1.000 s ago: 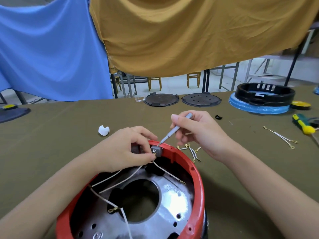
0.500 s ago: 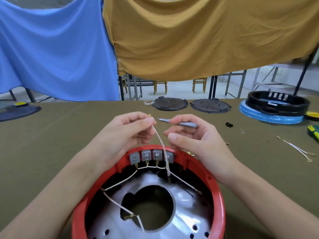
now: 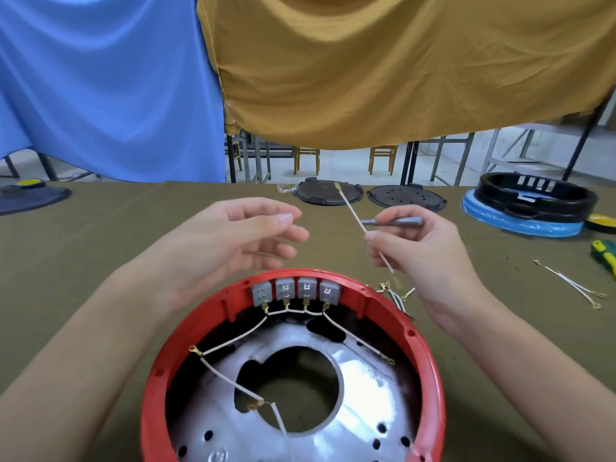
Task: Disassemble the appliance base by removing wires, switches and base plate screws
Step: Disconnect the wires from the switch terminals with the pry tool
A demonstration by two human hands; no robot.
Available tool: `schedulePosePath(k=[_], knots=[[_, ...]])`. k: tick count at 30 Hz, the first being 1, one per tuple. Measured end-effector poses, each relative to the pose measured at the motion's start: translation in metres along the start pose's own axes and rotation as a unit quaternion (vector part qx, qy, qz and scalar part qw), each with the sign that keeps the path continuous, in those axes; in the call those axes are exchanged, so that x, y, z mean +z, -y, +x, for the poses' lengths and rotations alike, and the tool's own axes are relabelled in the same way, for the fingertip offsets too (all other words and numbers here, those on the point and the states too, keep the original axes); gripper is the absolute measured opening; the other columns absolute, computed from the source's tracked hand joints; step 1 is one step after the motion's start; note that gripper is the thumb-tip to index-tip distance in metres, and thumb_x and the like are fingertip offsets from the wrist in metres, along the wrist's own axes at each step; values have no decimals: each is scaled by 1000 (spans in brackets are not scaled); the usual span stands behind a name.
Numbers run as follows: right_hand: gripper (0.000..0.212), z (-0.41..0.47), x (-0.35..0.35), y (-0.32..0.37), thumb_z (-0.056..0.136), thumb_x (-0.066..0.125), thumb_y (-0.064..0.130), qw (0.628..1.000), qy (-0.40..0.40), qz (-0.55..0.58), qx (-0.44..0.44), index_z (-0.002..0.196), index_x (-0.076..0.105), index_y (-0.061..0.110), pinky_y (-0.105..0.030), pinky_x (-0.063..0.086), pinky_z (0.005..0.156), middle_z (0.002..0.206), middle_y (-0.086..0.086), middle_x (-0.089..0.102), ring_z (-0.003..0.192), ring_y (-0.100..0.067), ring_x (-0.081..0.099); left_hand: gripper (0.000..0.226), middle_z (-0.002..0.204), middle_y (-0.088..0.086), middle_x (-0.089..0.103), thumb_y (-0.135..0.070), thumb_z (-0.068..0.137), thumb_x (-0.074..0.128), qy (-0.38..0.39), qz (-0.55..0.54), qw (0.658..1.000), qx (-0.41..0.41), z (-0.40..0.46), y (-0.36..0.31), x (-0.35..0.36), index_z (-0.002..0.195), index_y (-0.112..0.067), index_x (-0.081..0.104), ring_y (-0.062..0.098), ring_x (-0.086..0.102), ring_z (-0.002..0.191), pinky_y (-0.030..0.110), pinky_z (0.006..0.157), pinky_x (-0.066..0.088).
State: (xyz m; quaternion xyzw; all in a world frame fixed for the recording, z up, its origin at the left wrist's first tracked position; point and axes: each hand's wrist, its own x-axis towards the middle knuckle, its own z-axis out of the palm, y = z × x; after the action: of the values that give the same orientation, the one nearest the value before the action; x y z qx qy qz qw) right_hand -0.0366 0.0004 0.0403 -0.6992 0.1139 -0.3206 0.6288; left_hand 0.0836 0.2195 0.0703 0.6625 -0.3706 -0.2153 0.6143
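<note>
A red appliance base [image 3: 430,361] lies open side up in front of me, with a shiny metal plate [image 3: 363,405] inside. Several grey switches [image 3: 296,290] sit in a row on its far inner rim, linked by white wires [image 3: 233,341]. My right hand [image 3: 423,258] pinches a loose white wire [image 3: 353,213] that slants up over the table, and also holds a small grey screwdriver [image 3: 393,222]. My left hand [image 3: 240,241] hovers above the far rim with relaxed fingers, holding nothing.
Removed wires [image 3: 396,295] lie by the base's right side and further right [image 3: 570,283]. Two dark round plates [image 3: 328,193] [image 3: 406,196] sit at the far table edge. A black ring on blue wrap [image 3: 533,201] and a green-yellow screwdriver [image 3: 605,255] are at right.
My left hand let go of the wire and opened. My right hand took the wire, pulled it free of the base and lifted it to the right.
</note>
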Motion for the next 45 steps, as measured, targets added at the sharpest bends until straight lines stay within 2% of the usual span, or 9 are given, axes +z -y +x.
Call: schedulePosePath(k=[4,7,12,15,21,28,32,37,45], knots=[[19,20,-22,-19,77,66,-6,981,-50,-177,61,88,65,9,-31,54,58,66,-12,70,55,-16,61,32,106,-12,74,-54,75,79,-10,216,976,-1,-4,3,-15,102,-39,71,5,69,97,28,87,50],[18,23,-28,-30,72,64,-1,948,-37,-305,88,82,66,14,-27,49,55,58,-1,68,52,-13,58,29,105,-20,68,-53,73,73,37,307,947,-82,-3,12,-17,101,-47,67,-3,64,98,26,90,48],[12,27,-30,-36,76,66,9,901,-7,-424,95,81,66,21,-31,54,71,83,1,69,80,-21,66,12,102,-11,67,-44,89,65,94,324,932,-134,-4,16,-18,101,-44,68,7,63,95,25,87,48],[10,28,-30,-34,83,62,16,894,-25,-446,36,80,67,24,-28,45,70,78,9,68,84,-19,65,15,108,-6,68,-42,90,68,122,296,938,-135,-7,13,-23,105,-41,69,14,63,102,31,93,50],[18,21,-24,-20,99,58,27,968,-12,-238,-73,91,74,28,-30,56,68,69,5,72,62,-6,64,30,114,4,65,-13,94,66,166,262,944,-116,-8,13,-30,114,-36,69,32,65,102,51,95,52],[28,2,-8,3,97,58,29,992,83,12,-92,96,75,7,-26,56,66,79,-10,74,69,-17,64,27,112,-3,73,-30,83,70,124,207,968,-59,1,26,-10,110,-34,70,20,70,103,44,95,53],[24,-8,1,6,83,68,24,984,144,44,-93,93,74,3,-26,59,75,80,-5,75,74,-15,72,27,113,-8,73,-30,86,74,80,208,974,-32,7,34,-3,112,-33,66,13,70,103,42,97,51],[31,-11,5,3,88,63,28,977,188,3,-103,90,68,-2,-25,58,76,75,-9,74,73,-18,72,32,106,-12,70,-45,71,70,117,262,955,-78,-2,29,-17,102,-46,64,10,67,98,39,91,54],[30,-9,2,8,93,60,26,975,200,-2,-97,85,67,-3,-14,52,70,72,-12,72,69,-13,70,20,100,-3,76,-13,95,64,118,280,953,-18,0,27,-8,106,-27,72,18,71,94,37,90,55]])
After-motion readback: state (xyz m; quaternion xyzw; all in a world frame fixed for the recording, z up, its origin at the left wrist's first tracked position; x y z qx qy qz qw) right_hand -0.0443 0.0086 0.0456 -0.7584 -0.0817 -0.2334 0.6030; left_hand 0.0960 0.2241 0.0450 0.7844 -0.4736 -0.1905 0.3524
